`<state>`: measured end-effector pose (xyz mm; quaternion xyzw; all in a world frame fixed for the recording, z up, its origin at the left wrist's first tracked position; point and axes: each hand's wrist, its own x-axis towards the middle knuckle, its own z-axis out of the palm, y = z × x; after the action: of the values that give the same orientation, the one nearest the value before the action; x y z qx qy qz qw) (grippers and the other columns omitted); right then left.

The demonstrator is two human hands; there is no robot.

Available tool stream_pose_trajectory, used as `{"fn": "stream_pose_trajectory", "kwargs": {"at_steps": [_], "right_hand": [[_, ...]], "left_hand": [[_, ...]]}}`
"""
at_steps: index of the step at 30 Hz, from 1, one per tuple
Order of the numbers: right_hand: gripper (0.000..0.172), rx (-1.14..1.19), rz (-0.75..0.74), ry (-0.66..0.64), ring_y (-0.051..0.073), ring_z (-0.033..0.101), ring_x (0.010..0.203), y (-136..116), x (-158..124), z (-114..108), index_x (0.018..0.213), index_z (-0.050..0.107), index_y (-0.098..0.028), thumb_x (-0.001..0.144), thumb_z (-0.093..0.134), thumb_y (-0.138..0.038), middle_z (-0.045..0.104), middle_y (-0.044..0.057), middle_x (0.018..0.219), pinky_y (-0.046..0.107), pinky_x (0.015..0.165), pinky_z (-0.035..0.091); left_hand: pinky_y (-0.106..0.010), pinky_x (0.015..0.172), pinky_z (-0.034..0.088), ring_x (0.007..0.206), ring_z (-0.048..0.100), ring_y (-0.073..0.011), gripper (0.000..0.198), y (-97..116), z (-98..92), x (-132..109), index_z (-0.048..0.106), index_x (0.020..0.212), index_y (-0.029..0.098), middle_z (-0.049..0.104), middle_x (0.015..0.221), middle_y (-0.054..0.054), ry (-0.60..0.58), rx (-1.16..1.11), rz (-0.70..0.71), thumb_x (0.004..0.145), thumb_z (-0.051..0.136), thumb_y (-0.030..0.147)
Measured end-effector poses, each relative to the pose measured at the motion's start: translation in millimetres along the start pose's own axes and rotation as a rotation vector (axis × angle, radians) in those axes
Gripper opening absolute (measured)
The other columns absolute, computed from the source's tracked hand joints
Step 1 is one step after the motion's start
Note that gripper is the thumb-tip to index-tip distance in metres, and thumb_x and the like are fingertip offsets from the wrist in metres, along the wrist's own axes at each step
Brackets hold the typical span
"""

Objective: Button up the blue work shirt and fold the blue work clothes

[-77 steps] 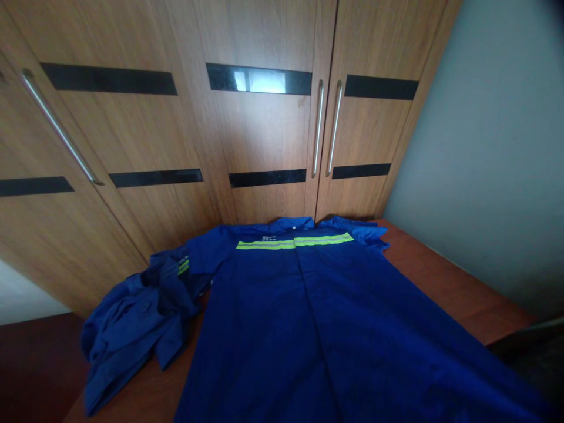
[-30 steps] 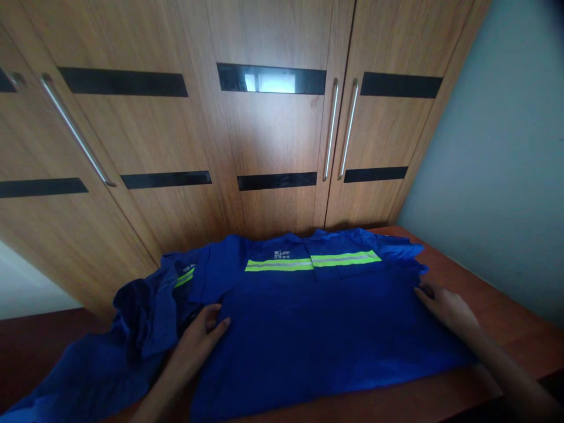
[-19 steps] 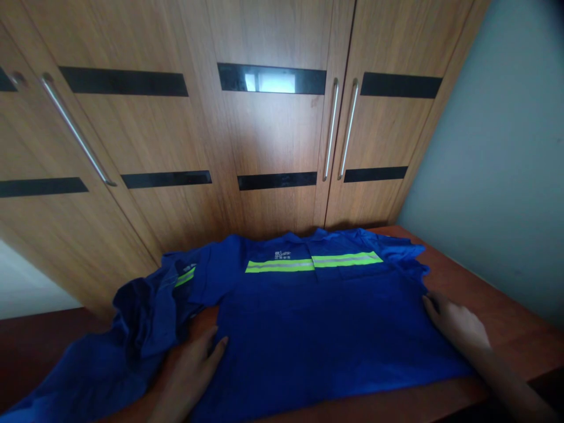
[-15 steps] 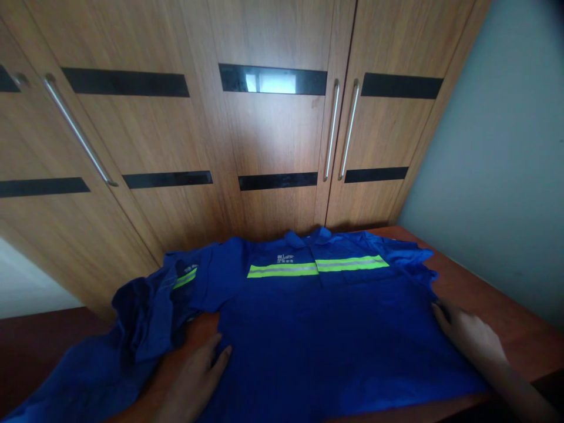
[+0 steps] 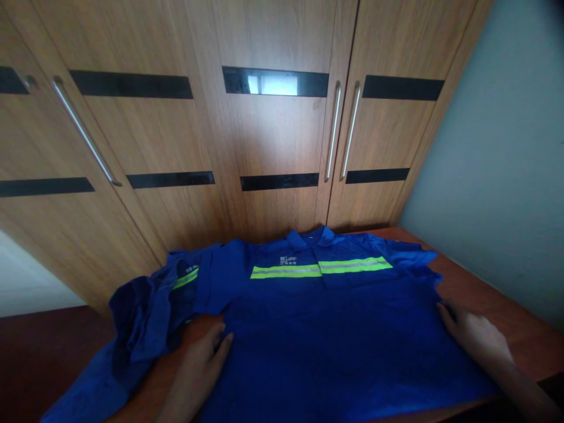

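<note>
A blue short-sleeved work shirt (image 5: pixel 335 335) lies spread front up on a reddish-brown wooden surface, its collar at the far side. A yellow-green reflective band crosses its chest, with a pale logo above. My left hand (image 5: pixel 198 367) is closed at the shirt's left side edge, thumb and forefinger at the fabric. Opposite it, my right hand (image 5: pixel 478 335) is closed on the right side edge below the sleeve; its other fingers are partly hidden. To the left lies a second, crumpled blue garment (image 5: pixel 143 320) with a similar band, partly under the shirt's sleeve.
A wooden wardrobe (image 5: pixel 277 135) with dark inlaid strips and metal handles (image 5: pixel 350 132) stands directly behind the surface. A pale wall (image 5: pixel 497 176) closes off the right side. The wooden surface (image 5: pixel 524 329) shows beyond my right hand.
My left hand has slid slightly away from me along the shirt's edge. My right hand appears slightly farther right. The collar looks a little flatter, and the view has shifted slightly.
</note>
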<state>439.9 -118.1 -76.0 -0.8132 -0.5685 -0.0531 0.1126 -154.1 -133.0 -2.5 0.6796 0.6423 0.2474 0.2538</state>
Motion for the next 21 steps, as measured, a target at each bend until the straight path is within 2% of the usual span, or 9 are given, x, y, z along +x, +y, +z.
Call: {"fn": "stream_pose_trajectory", "kwargs": {"at_steps": [3,9,12,17,21], "right_hand": [[0.053,0.016,0.02,0.008,0.033,0.07,0.069,0.5,-0.2,-0.5,0.107,0.066,-0.02,0.092,0.028,-0.054,0.073,0.014,0.082,0.043,0.062,0.053],[0.05,-0.054,-0.026,-0.042,0.036,0.069,0.075,-5.7,-0.7,-2.0,0.108,0.065,-0.02,0.091,0.029,-0.05,0.072,0.016,0.093,0.048,0.063,0.052],[0.051,-0.039,-0.002,-0.079,0.036,0.069,0.078,-7.7,0.2,-5.6,0.109,0.065,-0.021,0.09,0.029,-0.052,0.072,0.016,0.095,0.049,0.067,0.052],[0.06,-0.018,0.084,-0.122,0.037,0.069,0.076,-15.3,11.6,-14.9,0.103,0.067,-0.023,0.086,0.03,-0.066,0.072,0.016,0.084,0.049,0.065,0.051],[0.053,-0.01,0.067,-0.141,0.033,0.069,0.079,-25.9,25.2,-19.4,0.094,0.068,-0.022,0.087,0.031,-0.06,0.072,0.013,0.084,0.042,0.066,0.051]], "left_hand": [[-0.031,0.078,0.051,0.09,0.069,-0.0229,0.032,6.1,-0.3,-0.4,0.057,0.098,0.023,0.072,0.095,-0.004,-0.005,0.077,-0.021,0.093,0.032,0.042],[-0.041,0.09,0.046,0.103,0.066,-0.0282,0.039,8.3,6.7,0.6,0.054,0.116,0.013,0.069,0.11,-0.016,-0.106,0.419,-0.139,0.093,0.029,0.033],[-0.043,0.089,0.047,0.1,0.067,-0.0295,0.042,10.9,7.2,-0.5,0.052,0.121,0.012,0.07,0.108,-0.017,-0.123,0.522,-0.161,0.094,0.027,0.033],[-0.046,0.083,0.05,0.095,0.068,-0.0323,0.046,22.4,4.5,-2.0,0.051,0.12,0.015,0.071,0.099,-0.016,-0.123,0.59,-0.195,0.095,0.025,0.043],[-0.048,0.081,0.05,0.094,0.069,-0.0338,0.048,30.4,3.5,1.4,0.053,0.117,0.017,0.071,0.097,-0.016,-0.134,0.63,-0.222,0.096,0.021,0.045]]}}
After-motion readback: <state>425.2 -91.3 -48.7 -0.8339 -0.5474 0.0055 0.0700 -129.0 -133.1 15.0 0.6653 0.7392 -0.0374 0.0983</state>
